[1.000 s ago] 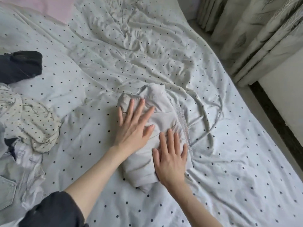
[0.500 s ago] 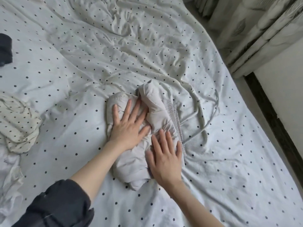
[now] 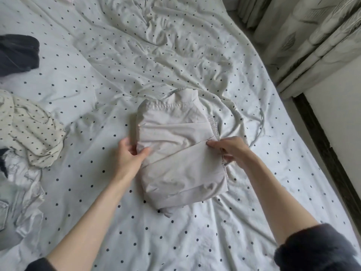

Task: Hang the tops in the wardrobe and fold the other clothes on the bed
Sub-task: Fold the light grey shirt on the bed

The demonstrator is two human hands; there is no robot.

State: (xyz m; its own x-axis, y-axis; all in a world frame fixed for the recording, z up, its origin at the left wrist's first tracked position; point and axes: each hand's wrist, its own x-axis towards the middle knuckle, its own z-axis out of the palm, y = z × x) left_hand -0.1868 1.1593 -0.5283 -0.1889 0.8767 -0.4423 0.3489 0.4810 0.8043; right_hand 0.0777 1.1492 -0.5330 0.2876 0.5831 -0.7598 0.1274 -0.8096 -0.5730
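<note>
A pale beige garment lies folded into a compact bundle in the middle of the dotted bed sheet. My left hand grips its left edge, thumb on top and fingers tucked underneath. On the right edge, my right hand pinches the garment, its fingers curled around the fabric. A thin drawstring trails from the bundle across the sheet to the right.
A cream dotted garment is crumpled at the left, with white and denim clothes below it. A dark garment lies at the far left. Curtains hang beyond the bed's right edge, above a dark skirting board.
Both hands were pressing flat on top of the bundle; now they hold its left and right edges. The bundle looks tidier and more squarely folded.
</note>
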